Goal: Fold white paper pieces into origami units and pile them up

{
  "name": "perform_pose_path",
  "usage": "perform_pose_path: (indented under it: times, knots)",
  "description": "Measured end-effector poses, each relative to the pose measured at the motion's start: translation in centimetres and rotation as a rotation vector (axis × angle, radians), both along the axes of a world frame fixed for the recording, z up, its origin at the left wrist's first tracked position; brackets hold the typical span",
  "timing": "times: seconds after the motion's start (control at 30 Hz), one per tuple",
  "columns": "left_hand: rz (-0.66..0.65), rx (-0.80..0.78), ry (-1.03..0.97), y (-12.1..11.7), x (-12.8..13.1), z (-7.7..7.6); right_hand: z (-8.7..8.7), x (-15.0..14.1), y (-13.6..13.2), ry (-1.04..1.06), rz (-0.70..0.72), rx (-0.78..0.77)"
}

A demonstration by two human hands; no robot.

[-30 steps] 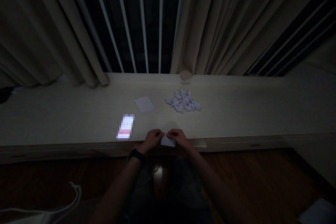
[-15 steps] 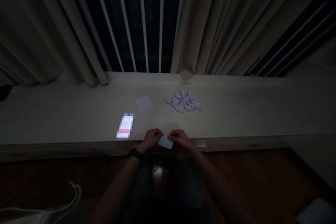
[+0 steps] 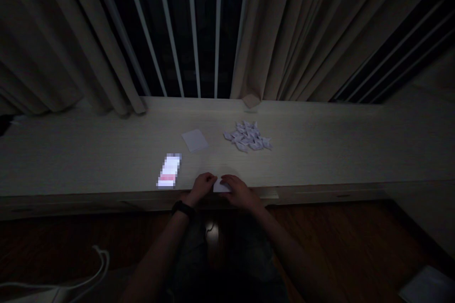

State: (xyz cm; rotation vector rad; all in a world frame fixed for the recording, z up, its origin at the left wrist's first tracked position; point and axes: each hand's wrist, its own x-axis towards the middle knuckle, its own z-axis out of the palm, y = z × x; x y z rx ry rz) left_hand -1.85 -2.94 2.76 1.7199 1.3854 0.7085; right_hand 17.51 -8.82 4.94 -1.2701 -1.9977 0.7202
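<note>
A small white sheet of paper is held between my hands at the front edge of the ledge. My left hand, with a dark watch on its wrist, pinches the sheet's left side. Across the right part of the sheet lies my right hand, its fingers closed on the paper and hiding much of it. Beyond my hands, a pile of folded white paper pieces sits on the ledge, and a flat stack of square paper rests to its left.
A lit phone, its screen blurred, lies on the pale ledge left of my hands. Behind are beige curtains and a barred window. A white cable hangs at lower left, and a pale flat object lies at lower right.
My right hand has turned and moved over the sheet, covering its right part. The paper's lower corner, which hung down before, has come up, so less of the sheet shows.
</note>
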Motion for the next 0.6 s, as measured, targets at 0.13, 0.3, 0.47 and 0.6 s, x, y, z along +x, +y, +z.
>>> perform_pose_path:
  times: [0.13,0.3,0.47,0.6]
  knots:
    - [0.035,-0.106,-0.210,-0.4,0.3,0.3,0.8,-0.8,-0.3,-0.069,-0.021,0.011]
    - [0.029,-0.343,-0.607,-1.6,0.3,1.0,0.1,-0.9,0.3,0.134,-0.255,-0.201]
    - [-0.050,-0.366,-0.612,-2.1,0.6,1.3,0.4,-1.4,0.3,0.226,-0.309,-0.319]
    - [-0.019,-0.365,-0.584,-1.8,0.9,1.1,0.6,-1.5,0.2,0.228,-0.309,-0.302]
